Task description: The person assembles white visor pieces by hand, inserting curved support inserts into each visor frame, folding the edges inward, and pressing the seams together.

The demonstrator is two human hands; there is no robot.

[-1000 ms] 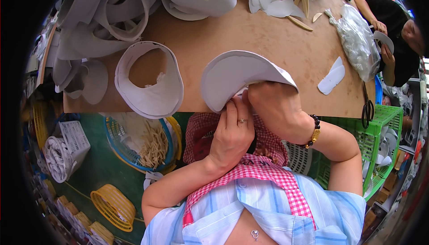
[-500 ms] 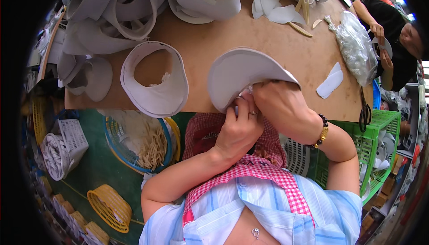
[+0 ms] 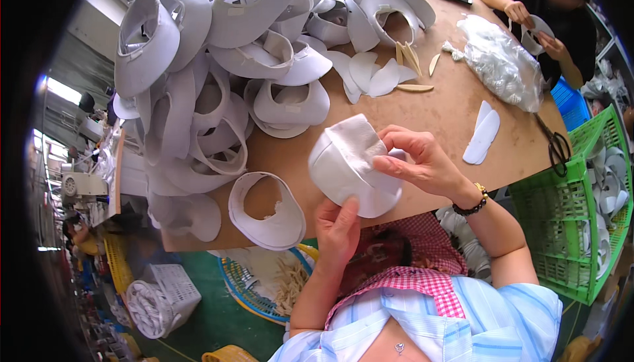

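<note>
A white sun visor is held over the near edge of the brown table, its band raised and turned toward me. My left hand grips the lower rim, thumb on top, with the other fingers partly hidden beneath. My right hand pinches the band on the right side between thumb and fingers. Left of it, a second white visor lies on the table edge with a scrap of thread or fluff inside. Behind stands a large heap of white visors.
Loose white brim pieces, beige strips, a clear bag of white bits, two white flat pieces and black scissors lie on the table. A green crate stands right. Across the corner, a co-worker holds a white piece.
My hands have lifted and turned the visor, so its band now faces up. My right hand has moved from its underside to the band's right edge. The view has shifted.
</note>
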